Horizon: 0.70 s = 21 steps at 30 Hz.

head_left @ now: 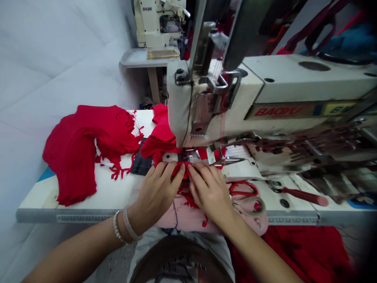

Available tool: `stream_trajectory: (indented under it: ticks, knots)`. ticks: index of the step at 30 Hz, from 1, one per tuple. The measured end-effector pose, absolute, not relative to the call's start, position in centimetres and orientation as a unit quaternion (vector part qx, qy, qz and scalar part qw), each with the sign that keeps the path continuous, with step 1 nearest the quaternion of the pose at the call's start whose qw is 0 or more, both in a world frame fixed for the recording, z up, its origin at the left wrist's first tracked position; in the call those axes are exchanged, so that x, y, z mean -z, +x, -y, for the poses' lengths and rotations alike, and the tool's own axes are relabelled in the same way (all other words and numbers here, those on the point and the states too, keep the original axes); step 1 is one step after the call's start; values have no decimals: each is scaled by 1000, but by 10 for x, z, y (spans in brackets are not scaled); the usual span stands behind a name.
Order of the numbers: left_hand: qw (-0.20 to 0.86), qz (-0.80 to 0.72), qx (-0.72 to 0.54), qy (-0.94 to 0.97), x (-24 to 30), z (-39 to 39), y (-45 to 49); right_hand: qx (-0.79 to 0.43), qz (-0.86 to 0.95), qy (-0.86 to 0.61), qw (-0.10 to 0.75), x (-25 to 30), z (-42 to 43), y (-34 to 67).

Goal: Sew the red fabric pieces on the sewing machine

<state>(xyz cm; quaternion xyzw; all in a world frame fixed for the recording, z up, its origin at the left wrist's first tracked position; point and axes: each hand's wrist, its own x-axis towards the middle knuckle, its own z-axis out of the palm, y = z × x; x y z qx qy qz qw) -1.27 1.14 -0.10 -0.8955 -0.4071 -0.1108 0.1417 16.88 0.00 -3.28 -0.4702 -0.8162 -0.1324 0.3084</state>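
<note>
My left hand (157, 192) and my right hand (209, 190) lie side by side just in front of the needle of a white sewing machine (235, 102). Both press their fingertips onto a small piece of red fabric (185, 171), pinching its edge under the presser foot. More of the same red cloth (160, 137) bunches up behind the needle at the left of the machine head. My left wrist wears two bracelets.
A heap of red fabric pieces (85, 145) lies on the left of the white table (118, 192). Red-handled scissors (244, 190) and a red-handled tool (303, 195) lie right of my hands. Red cloth (303, 247) hangs below the table edge. A second sewing machine (159, 23) stands behind.
</note>
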Motion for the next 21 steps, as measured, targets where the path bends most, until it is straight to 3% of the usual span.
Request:
stream_trajectory:
  ticks: [7,15,21]
  knots:
    - [132,376,146,-905,6,-14,-11,194,835,-457,235,25,2,167]
    - [116,380,135,-908,8,-16,-13,152,836,-446,279,27,-2,169]
    - [96,393,155,-901,11,-19,-11,141,835,-469,251,27,-11,169]
